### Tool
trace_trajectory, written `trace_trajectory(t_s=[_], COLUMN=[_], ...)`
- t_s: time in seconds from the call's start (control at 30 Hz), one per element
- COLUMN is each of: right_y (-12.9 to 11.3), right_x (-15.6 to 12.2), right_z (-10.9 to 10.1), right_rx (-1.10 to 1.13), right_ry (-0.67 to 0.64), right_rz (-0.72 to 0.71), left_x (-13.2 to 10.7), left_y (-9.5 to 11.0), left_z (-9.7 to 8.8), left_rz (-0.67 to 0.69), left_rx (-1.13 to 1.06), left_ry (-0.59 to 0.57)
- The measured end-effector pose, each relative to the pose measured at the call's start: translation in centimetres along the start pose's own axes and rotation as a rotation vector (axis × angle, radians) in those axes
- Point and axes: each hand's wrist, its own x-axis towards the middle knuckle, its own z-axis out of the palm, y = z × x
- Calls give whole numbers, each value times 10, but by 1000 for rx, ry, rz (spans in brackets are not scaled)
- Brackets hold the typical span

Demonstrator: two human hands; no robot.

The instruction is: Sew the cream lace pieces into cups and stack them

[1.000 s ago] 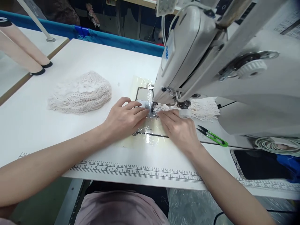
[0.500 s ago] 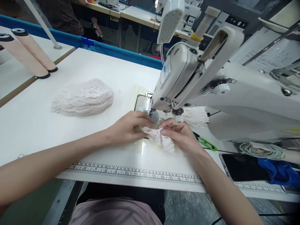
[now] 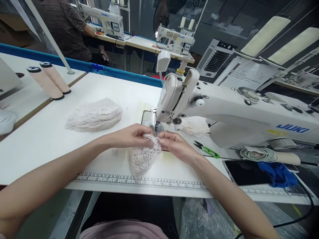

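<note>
A pale pink lace piece (image 3: pixel 144 158) hangs folded between my two hands, just in front of the sewing machine's (image 3: pixel 171 96) needle area. My left hand (image 3: pixel 134 135) pinches its upper left edge between thumb and fingers. On the other side, my right hand (image 3: pixel 175 144) grips the right edge close to the presser foot (image 3: pixel 156 127). The lower end of the lace droops toward the ruler strip (image 3: pixel 119 181) along the table's front. To the left lies a stack of similar lace pieces (image 3: pixel 96 116). More lace (image 3: pixel 195 126) rests behind the needle, partly hidden by the machine.
Green thread snips (image 3: pixel 206 149) lie right of my right hand. Further right are a phone (image 3: pixel 245 172), a blue cloth (image 3: pixel 277 174) and a coil of pale cord (image 3: pixel 259 154). Two thread cones (image 3: pixel 47 83) stand at the left. A person (image 3: pixel 67 30) sits beyond the blue-edged table.
The lace has turned and now hangs down to the left, opened wider. Both hands have shifted slightly left. The camera view has tilted up and back, showing more of the machine.
</note>
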Motion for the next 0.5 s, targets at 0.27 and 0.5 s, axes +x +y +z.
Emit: trace_trajectory(t_s=[0.27,0.5], right_y=[-13,-10], right_x=[-7,20], right_z=[24,61], right_rx=[-236,-137], right_ry=[-34,-148], right_rz=[-74,7], left_x=[-46,-143], left_y=[15,0], left_z=[-29,-35], left_rz=[-139,-524], left_rx=[265,138], left_ry=[-96,367])
